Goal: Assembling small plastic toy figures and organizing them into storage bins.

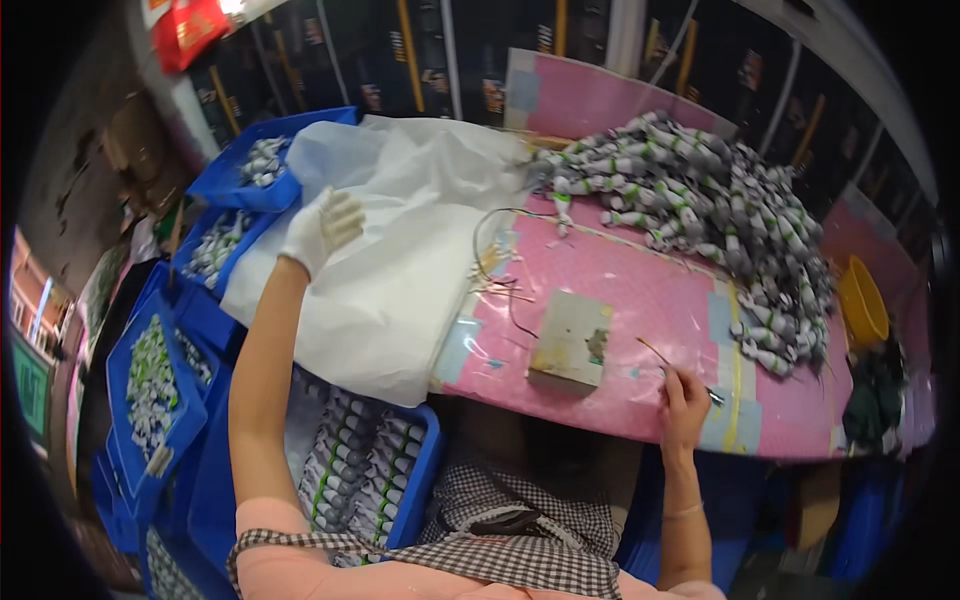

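Note:
My left hand (325, 232), in a white glove, is raised over the white sheet (390, 330) on the left of the table. Its fingers are slightly bent, and nothing shows in them. Near the table's front edge, my bare right hand (684, 402) is closed around a thin stick-like tool (652, 350). The tool's narrow brown end points up and left, and a shiny metallic end shows beyond the hand. To the left of that hand stands a pale, stained block (570, 340). Small grey, white and green figurines (690, 190) lie heaped at the back right.
Pink, tape-patched covering (630, 270) lies on the table, with a dark cable (478, 240) and several thin sticks (505, 291). Blue bins (285, 195) of figurines line the left side. Another blue crate (425, 460) holds rows of them near my lap. A yellow bowl (864, 300) is far right.

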Demonstrator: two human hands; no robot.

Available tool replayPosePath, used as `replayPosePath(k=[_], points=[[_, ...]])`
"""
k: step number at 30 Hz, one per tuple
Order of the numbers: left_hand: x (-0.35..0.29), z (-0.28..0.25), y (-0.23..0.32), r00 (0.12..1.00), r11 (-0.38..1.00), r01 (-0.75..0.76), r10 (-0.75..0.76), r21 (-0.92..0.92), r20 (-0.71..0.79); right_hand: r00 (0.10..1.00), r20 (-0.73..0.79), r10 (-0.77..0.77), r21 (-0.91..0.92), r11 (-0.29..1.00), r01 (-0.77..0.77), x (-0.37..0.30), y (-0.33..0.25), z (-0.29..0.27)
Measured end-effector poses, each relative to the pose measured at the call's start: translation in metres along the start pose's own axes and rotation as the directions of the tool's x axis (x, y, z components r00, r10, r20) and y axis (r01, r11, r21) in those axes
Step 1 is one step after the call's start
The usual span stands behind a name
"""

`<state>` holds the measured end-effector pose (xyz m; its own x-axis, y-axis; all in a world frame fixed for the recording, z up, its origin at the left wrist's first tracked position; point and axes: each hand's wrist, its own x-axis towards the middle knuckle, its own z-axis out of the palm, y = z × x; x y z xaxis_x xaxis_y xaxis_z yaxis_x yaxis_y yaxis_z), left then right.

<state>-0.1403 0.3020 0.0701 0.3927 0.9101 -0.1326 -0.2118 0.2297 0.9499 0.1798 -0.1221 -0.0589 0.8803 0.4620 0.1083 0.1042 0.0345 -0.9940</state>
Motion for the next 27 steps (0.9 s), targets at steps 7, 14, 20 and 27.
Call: replayPosePath(k=[7,14,20,27], points=[[-0.096,0.130,-0.073,0.833,0.843,-0.314,0.024,0.436,0.553,0.852,0.386,-0.355,-0.268,0.840,0.472,0.217,0.007,0.148],[-0.134,0.154,-0.096,0.820,0.933,-0.202,-0.005,0.298,0.572,0.971,0.191,-0.141,-0.562,0.796,0.226,0.256,0.022,0.217],[-0.100,0.180,-0.108,0.924,0.959,0.193,-0.105,-0.209,0.368,0.869,0.466,-0.168,-0.002,0.982,0.190,0.112,-0.067,0.145],[-0.126,0.221,-0.133,0.956,0.817,0.166,0.006,-0.553,0.295,0.721,0.645,-0.254,0.240,0.963,0.124,0.015,-0.055,0.045]])
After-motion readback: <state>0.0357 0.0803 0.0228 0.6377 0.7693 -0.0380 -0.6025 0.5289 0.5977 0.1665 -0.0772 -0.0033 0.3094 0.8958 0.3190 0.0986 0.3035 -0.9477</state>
